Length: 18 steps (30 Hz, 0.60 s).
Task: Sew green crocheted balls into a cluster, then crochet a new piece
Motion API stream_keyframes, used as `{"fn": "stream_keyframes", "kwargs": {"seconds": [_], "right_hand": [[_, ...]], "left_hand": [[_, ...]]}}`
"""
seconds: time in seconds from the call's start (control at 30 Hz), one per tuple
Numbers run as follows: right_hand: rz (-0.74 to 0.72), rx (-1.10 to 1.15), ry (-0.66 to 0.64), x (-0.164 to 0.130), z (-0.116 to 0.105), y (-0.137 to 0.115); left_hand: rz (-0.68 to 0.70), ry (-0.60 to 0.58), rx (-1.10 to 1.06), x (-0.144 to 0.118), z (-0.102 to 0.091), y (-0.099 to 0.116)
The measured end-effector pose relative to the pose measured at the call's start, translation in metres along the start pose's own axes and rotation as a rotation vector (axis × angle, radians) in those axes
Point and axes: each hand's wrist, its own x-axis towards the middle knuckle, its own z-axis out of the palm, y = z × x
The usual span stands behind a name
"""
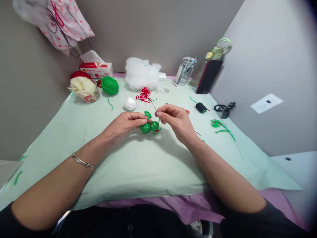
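Your left hand [131, 121] pinched a green crocheted piece [145, 128] between thumb and fingers, holding it above the near-middle of the pale green table cover [119, 180]. The piece had two rounded lobes side by side and a small loop standing at its top. Your right hand [174, 119], just beside it, gripped a thin needle [154, 106] at the fingertips — its free end slanted up and to the left. A green strand [158, 121] hung below those fingers, close to a small red-and-green bit [157, 131] at the piece's right edge; you couldn't have told from this view exactly where the strand was joined.

Beyond your hands lay a white ball [130, 103], a tangle of red yarn [144, 95] and, farther back, a heap of white stuffing [142, 74]. A green yarn ball [109, 85] sat to the left — a black spool [201, 107] lay to the right, near a loose green yarn piece [224, 127].
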Motion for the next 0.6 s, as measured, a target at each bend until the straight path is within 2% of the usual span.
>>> {"fn": "stream_keyframes", "kwargs": {"seconds": [0.3, 0.6], "right_hand": [[0.033, 0.140, -0.047, -0.0018, 0.0037, -0.0041], [-0.054, -0.016, 0.001, -0.0028, 0.0066, 0.0012]], "left_hand": [[0.026, -0.003, 0.035, 0.0022, -0.0027, -0.0024], [0.036, -0.013, 0.060, 0.0025, -0.0037, -0.0025]]}}
